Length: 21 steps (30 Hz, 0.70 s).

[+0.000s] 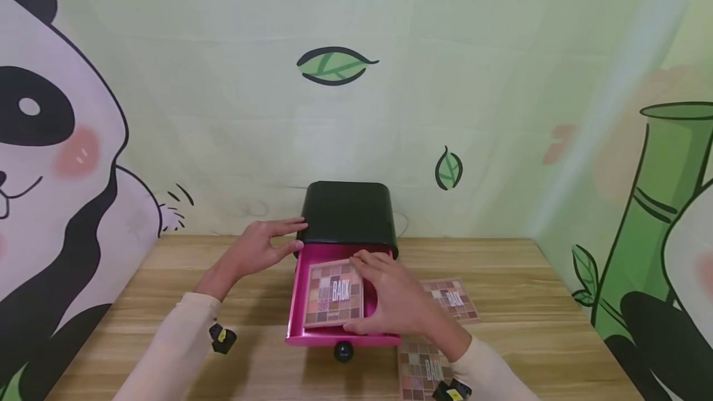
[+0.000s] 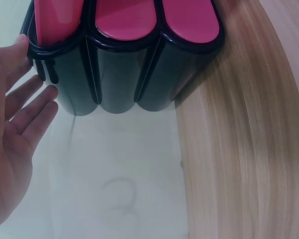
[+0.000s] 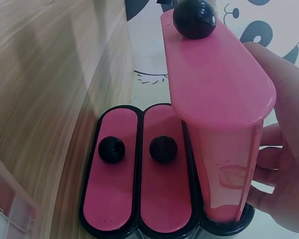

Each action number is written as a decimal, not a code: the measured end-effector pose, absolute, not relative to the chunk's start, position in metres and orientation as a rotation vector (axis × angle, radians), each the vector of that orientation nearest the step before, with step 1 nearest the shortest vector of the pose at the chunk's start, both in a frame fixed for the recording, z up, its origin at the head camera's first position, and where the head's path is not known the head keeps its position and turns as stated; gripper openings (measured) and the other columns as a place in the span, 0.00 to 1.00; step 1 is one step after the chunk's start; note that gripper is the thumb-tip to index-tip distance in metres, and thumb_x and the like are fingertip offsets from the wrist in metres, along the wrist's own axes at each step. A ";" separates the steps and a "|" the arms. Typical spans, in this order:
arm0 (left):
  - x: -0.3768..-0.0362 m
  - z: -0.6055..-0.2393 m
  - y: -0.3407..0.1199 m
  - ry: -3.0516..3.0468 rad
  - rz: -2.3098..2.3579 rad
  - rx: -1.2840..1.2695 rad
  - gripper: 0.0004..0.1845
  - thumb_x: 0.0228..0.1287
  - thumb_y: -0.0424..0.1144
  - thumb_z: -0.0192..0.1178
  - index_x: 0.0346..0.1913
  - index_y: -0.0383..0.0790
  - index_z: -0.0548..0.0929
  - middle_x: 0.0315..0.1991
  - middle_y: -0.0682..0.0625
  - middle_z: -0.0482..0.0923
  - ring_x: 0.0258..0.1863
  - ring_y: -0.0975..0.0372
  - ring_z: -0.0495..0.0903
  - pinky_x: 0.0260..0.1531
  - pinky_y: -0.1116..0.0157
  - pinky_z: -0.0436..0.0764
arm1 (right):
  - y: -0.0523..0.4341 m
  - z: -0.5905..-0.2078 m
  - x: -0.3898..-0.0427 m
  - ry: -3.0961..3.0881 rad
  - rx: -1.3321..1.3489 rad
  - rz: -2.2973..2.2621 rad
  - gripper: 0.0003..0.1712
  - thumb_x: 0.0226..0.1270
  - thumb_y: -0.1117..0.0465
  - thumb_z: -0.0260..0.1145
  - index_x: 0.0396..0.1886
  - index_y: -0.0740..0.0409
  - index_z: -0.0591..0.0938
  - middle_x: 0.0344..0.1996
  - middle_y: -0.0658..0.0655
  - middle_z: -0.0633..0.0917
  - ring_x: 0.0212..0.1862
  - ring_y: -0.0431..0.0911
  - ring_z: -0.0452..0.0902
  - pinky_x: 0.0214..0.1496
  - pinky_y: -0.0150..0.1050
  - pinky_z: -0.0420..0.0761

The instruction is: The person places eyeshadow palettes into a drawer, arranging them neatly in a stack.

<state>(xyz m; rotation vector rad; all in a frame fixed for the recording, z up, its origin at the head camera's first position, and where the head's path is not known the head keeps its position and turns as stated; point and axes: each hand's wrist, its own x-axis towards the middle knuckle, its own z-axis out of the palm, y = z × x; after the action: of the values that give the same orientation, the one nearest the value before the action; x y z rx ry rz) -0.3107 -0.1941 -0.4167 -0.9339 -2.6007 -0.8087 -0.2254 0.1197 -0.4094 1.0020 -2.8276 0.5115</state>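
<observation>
Pinching the eyeshadow palette (image 1: 334,293) by its right edge, my right hand (image 1: 397,302) has its thumb at the near corner and its fingers curled over the far edge; that grip holds the palette inside the open pink drawer (image 1: 298,302), lying flat or nearly so toward the left side. My left hand (image 1: 262,245) is spread, fingers straight, pressed against the left side of the black drawer cabinet (image 1: 348,212); its wrist view shows the fingertips (image 2: 50,92) right at the glossy black wall, bracing more than gripping.

As I judge it, the step in hand is seating the palette in the drawer. The next move calls for letting it settle flat on the drawer floor, loosening my pinch, and drawing my fingers out without dragging the palette along. The black knob (image 1: 343,350) at the drawer front sits just below my wrist, within easy reach.

Both forearms come in low over the wooden surface (image 1: 529,277), sleeves nearly resting on it, my right wrist bent inward over the drawer's right wall. Two more palettes lie on the surface by my right arm: one palette beside the drawer (image 1: 453,299), another palette near my sleeve (image 1: 423,370).
</observation>
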 end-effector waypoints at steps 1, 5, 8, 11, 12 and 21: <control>-0.311 -0.417 -0.194 -2.599 -0.809 -0.934 0.27 0.69 0.53 0.65 0.66 0.45 0.82 0.66 0.44 0.79 0.63 0.48 0.80 0.58 0.46 0.81 | 0.119 -0.409 -0.225 -2.828 1.005 0.508 0.65 0.47 0.23 0.71 0.78 0.56 0.68 0.76 0.59 0.68 0.76 0.54 0.63 0.74 0.58 0.68; -0.311 -0.417 -0.194 -2.581 -0.806 -0.945 0.26 0.69 0.52 0.66 0.65 0.44 0.83 0.65 0.44 0.79 0.63 0.48 0.80 0.56 0.48 0.83 | 0.118 -0.408 -0.225 -2.837 1.005 0.511 0.64 0.47 0.23 0.71 0.77 0.56 0.68 0.76 0.58 0.68 0.76 0.54 0.63 0.73 0.57 0.69; -0.311 -0.417 -0.194 -2.573 -0.797 -0.951 0.26 0.69 0.51 0.66 0.65 0.44 0.83 0.65 0.44 0.79 0.62 0.48 0.81 0.54 0.49 0.83 | 0.117 -0.408 -0.225 -2.848 1.002 0.508 0.64 0.48 0.22 0.70 0.77 0.56 0.68 0.76 0.58 0.68 0.76 0.54 0.63 0.73 0.57 0.69; -0.311 -0.416 -0.194 -2.579 -0.798 -0.948 0.26 0.69 0.51 0.66 0.65 0.44 0.83 0.65 0.43 0.79 0.63 0.48 0.80 0.56 0.48 0.83 | 0.116 -0.408 -0.225 -2.850 1.005 0.478 0.64 0.48 0.21 0.69 0.77 0.56 0.68 0.76 0.59 0.68 0.76 0.54 0.63 0.73 0.57 0.69; -0.310 -0.415 -0.194 -2.584 -0.801 -0.943 0.26 0.69 0.52 0.66 0.65 0.44 0.83 0.65 0.44 0.79 0.63 0.48 0.80 0.57 0.48 0.82 | 0.116 -0.408 -0.225 -2.850 1.008 0.461 0.65 0.48 0.20 0.68 0.77 0.56 0.68 0.76 0.59 0.68 0.76 0.54 0.63 0.73 0.56 0.69; -0.309 -0.415 -0.194 -2.615 -0.811 -0.922 0.27 0.69 0.53 0.65 0.66 0.45 0.82 0.66 0.44 0.78 0.65 0.47 0.78 0.61 0.45 0.79 | 0.114 -0.407 -0.224 -2.872 1.022 0.315 0.65 0.48 0.18 0.67 0.77 0.55 0.69 0.76 0.57 0.69 0.75 0.53 0.63 0.74 0.55 0.69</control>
<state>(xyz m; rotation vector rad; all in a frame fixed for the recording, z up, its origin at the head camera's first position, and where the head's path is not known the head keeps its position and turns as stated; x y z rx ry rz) -0.3089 -0.1936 -0.4149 -0.9219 -2.6152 -0.8108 -0.2237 0.1143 -0.4068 1.0217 -2.8721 0.3148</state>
